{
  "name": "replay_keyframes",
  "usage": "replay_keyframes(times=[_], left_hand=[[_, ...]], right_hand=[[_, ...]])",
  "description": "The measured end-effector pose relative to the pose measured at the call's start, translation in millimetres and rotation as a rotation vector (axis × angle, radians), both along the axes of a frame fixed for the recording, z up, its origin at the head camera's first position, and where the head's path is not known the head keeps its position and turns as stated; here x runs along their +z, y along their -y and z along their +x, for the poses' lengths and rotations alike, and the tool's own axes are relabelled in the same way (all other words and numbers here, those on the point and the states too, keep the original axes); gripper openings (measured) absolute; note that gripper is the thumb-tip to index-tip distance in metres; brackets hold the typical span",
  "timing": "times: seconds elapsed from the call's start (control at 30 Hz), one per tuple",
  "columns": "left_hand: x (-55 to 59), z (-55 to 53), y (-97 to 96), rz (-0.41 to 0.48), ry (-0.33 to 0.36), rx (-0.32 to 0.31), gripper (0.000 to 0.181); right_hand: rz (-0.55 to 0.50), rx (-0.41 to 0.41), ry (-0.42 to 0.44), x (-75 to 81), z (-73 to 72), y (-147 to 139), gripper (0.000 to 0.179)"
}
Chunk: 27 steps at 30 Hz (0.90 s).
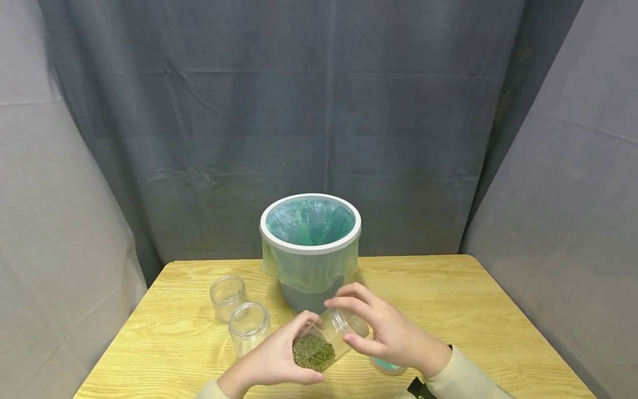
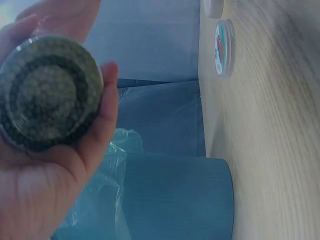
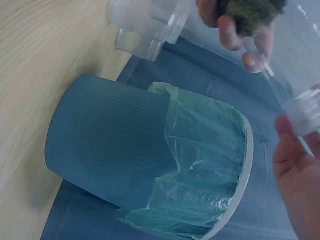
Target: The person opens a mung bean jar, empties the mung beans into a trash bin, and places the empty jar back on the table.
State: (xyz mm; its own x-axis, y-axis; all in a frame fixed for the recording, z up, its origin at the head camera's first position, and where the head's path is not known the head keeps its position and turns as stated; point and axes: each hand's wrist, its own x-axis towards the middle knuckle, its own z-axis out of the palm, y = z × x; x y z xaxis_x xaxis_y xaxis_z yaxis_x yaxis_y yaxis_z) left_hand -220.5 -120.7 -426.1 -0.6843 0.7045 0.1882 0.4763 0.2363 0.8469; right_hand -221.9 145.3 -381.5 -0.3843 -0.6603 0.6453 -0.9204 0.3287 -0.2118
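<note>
A clear plastic jar (image 1: pixel 331 339) of small green beans (image 1: pixel 313 352) is tilted above the table, its mouth toward the upper right and the beans gathered at its base. My left hand (image 1: pixel 279 352) grips it round the base end. Around the threaded neck are the thumb and fingers of my right hand (image 1: pixel 381 327), which holds that end. In the left wrist view the jar's round bottom (image 2: pixel 50 92) faces the camera, full of beans. The right wrist view shows the neck (image 3: pixel 305 112) between my right thumb and fingers.
Behind the hands stands a grey bin (image 1: pixel 309 299) with a green bag (image 1: pixel 311 266) over its white rim. Two clear jars (image 1: pixel 249 330) without lids stand on the left. A lid with a teal label (image 1: pixel 387 366) lies below my right hand. Grey curtains enclose the wooden table (image 1: pixel 438 310).
</note>
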Motion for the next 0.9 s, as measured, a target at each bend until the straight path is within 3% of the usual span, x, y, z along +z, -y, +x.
replay_keyframes(times=[0.17, 0.27, 0.4, 0.6, 0.73, 0.9], left_hand=[[1.4, 1.1, 1.2, -0.017, -0.088, 0.119, 0.07], [1.4, 2.3, 0.1, -0.023, -0.16, 0.217, 0.07], [0.5, 4.5, -3.2, -0.022, -0.239, 0.322, 0.073], [-1.2, 8.6, -7.4, -0.047, -0.36, 0.391, 0.08], [-2.2, 8.8, -7.4, -0.062, -0.406, 0.413, 0.084], [-3.1, 7.3, -5.5, -0.034, -0.342, 0.4, 0.083]], right_hand=[[0.027, -0.05, 0.056, 4.3, 4.3, -2.8, 0.062], [0.029, -0.149, 0.2, 5.8, 8.2, -4.1, 0.068], [-0.007, -0.297, 0.397, 8.2, 11.4, -2.8, 0.057], [0.001, -0.436, 0.545, 14.7, 14.9, 0.8, 0.05], [0.015, -0.447, 0.574, 16.2, 14.7, 1.6, 0.05], [0.019, -0.422, 0.514, 16.2, 12.9, -0.6, 0.043]])
